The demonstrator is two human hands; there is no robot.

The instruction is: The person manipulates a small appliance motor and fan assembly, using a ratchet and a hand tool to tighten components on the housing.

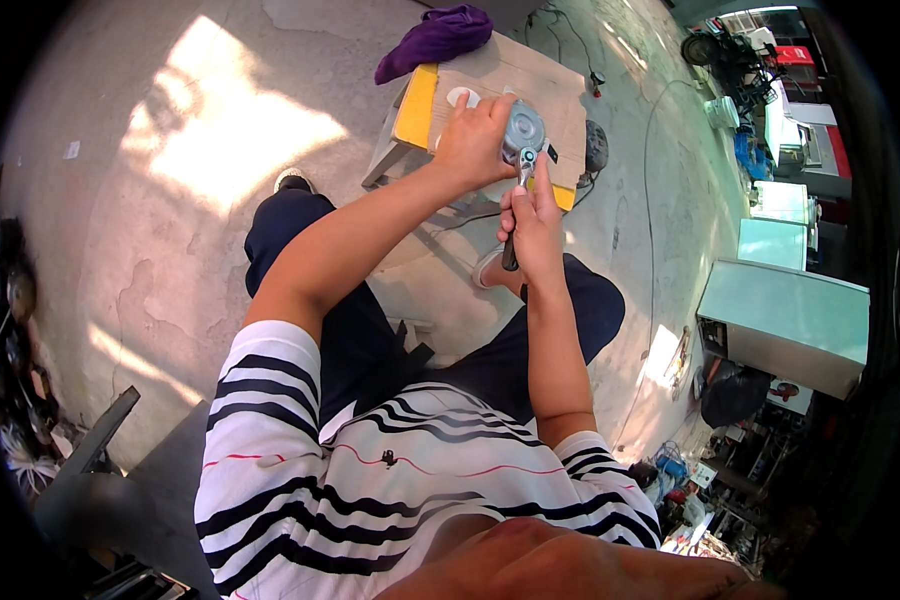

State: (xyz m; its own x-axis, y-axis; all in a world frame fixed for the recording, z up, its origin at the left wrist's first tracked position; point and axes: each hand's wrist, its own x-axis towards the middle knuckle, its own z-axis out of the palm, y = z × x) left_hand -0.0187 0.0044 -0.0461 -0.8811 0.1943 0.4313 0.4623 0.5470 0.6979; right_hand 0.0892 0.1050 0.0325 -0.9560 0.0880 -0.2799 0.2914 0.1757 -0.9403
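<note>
Seemingly, ratcheting is the current step: left hand [475,140] gripping the round metal housing [525,124], right hand [537,225] clasping the ratchet wrench [525,172]; turning likely needs steady bracing.

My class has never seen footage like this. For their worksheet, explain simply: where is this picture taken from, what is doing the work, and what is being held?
There is no robot here. A seated person wears a wide fisheye camera on the head, looking down, so straight edges bend near the rim and the striped shirt shows below.

The left hand holds a round metal part by its side. The right hand grips a ratchet wrench, its head against that part.

Beneath is a low stand with yellow edges, topped with cardboard; a purple cloth lies at its far end.
</note>
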